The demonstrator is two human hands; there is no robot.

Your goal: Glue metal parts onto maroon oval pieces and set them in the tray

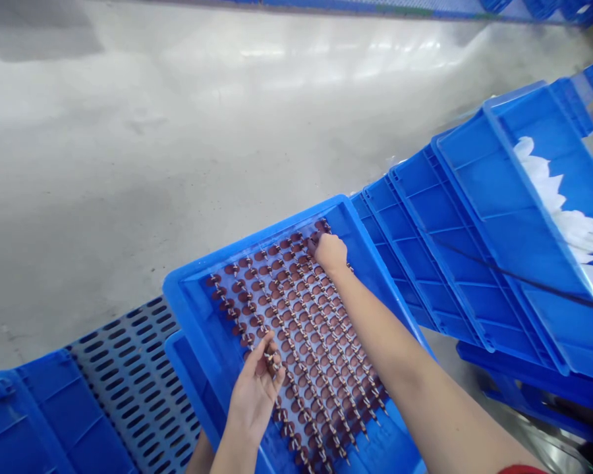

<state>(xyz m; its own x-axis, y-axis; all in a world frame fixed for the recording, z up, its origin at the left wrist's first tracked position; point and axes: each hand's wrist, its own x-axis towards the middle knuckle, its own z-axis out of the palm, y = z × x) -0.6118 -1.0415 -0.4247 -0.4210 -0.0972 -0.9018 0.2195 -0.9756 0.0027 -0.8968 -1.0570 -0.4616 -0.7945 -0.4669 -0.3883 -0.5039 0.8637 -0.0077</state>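
Observation:
A blue plastic crate holds rows of small reddish-brown rounded pieces, each row crossed by light, thin, wire-like parts. My left hand is above the crate's left half, palm up, with a small brown piece with light bits between thumb and fingers. Toward the crate's far right corner, my right hand is closed with its fingertips down at the end of the rows. Whatever those fingertips grip is hidden among the dark pieces there.
Beneath this crate, another blue crate juts out at the left. A slotted grey-blue surface and more blue crates lie left. Leaning blue crates, one with a white petal pattern, line the right. Pale floor stretches beyond.

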